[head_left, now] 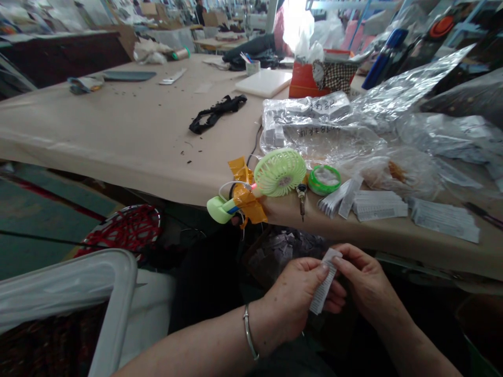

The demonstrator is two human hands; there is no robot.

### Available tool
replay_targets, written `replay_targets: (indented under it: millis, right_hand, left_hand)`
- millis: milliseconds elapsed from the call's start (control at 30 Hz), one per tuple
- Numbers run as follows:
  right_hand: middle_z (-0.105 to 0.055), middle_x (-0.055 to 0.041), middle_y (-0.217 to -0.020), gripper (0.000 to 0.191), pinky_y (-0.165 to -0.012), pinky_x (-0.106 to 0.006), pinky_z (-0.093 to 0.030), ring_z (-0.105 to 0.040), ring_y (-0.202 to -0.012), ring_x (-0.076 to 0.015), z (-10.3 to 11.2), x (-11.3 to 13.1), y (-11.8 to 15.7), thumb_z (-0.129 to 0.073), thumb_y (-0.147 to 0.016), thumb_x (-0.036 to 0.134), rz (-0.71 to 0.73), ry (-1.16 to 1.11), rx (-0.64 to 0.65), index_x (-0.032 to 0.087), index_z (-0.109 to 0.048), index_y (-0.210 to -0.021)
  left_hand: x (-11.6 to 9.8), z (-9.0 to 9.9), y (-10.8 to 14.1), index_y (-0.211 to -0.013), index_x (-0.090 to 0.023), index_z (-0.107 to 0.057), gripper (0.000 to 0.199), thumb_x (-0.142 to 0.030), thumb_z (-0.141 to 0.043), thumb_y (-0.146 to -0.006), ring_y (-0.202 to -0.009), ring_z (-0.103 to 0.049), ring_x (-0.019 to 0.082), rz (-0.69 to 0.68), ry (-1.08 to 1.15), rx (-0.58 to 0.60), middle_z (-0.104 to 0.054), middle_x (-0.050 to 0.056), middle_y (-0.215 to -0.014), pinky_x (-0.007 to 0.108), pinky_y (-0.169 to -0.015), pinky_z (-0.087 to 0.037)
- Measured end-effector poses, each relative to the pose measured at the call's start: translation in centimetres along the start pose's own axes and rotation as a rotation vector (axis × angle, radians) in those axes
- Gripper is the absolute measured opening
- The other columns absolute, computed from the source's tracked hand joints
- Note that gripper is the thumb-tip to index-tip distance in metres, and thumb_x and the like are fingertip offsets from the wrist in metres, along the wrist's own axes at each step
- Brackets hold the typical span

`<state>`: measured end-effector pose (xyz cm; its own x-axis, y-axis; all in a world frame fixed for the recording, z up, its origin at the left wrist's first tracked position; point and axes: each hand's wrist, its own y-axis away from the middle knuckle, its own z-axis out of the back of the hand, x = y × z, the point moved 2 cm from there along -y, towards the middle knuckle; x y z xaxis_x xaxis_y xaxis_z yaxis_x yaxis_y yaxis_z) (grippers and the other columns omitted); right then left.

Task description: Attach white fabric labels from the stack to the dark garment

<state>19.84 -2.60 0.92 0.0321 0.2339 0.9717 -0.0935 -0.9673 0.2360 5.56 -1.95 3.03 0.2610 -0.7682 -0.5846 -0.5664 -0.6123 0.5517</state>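
1. Printed white strip [320,294] is held in the air, just off the near edge of the surface [137,125], right of centre; slanted, lower end left free.
2. Left grip [288,296]: clamped on the strip's left side, thumb laid on top, likely so it is kept flat.
3. Right grip [365,283]: clamped on the strip's far end, fingertips together; probably pinched there for fine control.
4. Below the surface, a heap of small pieces [288,245] is seen beyond the hands.
5. Three strip piles are set along the near right edge, presumably for easy reach: fanned pile [340,199], middle pile [380,205], right pile [446,219].
6. Green-rimmed tub [324,179] and thin-tipped tool [302,201] are placed left of the piles; tool's tip is pointed near, maybe for quick access.
7. Green fan [280,173] is fixed by orange tape [251,206] at the edge, apparently for steadiness.
8. Clear plastic bags [326,139] are left farther back, seemingly out of the way.
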Motion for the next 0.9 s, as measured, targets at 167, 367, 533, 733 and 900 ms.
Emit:
replay_targets:
  millis: [167,367,533,733,900]
  right_hand:
    - [-0.054,0.0047,-0.053,0.028,-0.041,-0.021,-0.041,-0.046,-0.041,-0.0079,-1.7,0.5,0.6,-0.070,-0.075,0.045,-0.101,-0.052,0.076,0.018,-0.062,-0.075]
    - [-0.067,-0.0013,-0.079,0.027,-0.062,-0.024,-0.053,-0.064,-0.068,-0.0140,-1.4,0.2,0.3,-0.071,-0.075,0.040,-0.068,-0.051,0.197,0.020,-0.066,-0.093]
    - [-0.065,-0.0105,-0.118,0.046,-0.083,-0.038,-0.054,-0.066,-0.100,-0.0250,-1.3,0.3,-0.4,-0.074,-0.070,0.045,-0.057,-0.199,0.603,0.023,-0.065,-0.110]
    - [-0.059,-0.0104,-0.127,0.028,-0.094,-0.043,-0.048,-0.061,-0.114,-0.0275,-2.0,0.1,-0.7,-0.078,-0.067,0.040,-0.091,-0.326,0.685,0.020,-0.066,-0.083]
    - [-0.061,-0.0103,-0.125,0.030,-0.088,-0.042,-0.053,-0.063,-0.110,-0.0270,-2.1,-0.1,-0.4,-0.076,-0.069,0.043,-0.056,-0.287,0.629,0.021,-0.065,-0.087]
  left_hand:
    - [-0.3,0.8,0.2,-0.076,-0.011,-0.061,0.033,-0.042,-0.069,-0.072,-0.050,-0.058,0.011,0.084,-0.024,0.160,-0.061,0.004,-0.064,0.024,-0.053,-0.047]
    - [-1.2,1.8,0.4,-0.077,-0.014,-0.057,0.032,-0.041,-0.072,-0.071,-0.050,-0.061,0.013,0.163,0.016,0.315,-0.054,-0.002,-0.059,0.025,-0.051,-0.051]
    - [-1.2,1.9,0.9,-0.079,-0.014,-0.058,0.039,-0.045,-0.077,-0.067,-0.052,-0.062,0.014,0.232,0.028,0.438,-0.056,-0.001,-0.062,0.023,-0.049,-0.050]
    - [-0.4,1.8,1.0,-0.080,-0.014,-0.057,0.040,-0.046,-0.077,-0.066,-0.049,-0.061,0.014,0.256,0.003,0.421,-0.058,0.000,-0.060,0.024,-0.048,-0.049]
    - [-0.3,1.7,0.8,-0.083,-0.015,-0.057,0.037,-0.045,-0.074,-0.069,-0.045,-0.058,0.012,0.230,0.001,0.353,-0.056,-0.002,-0.058,0.022,-0.045,-0.046]
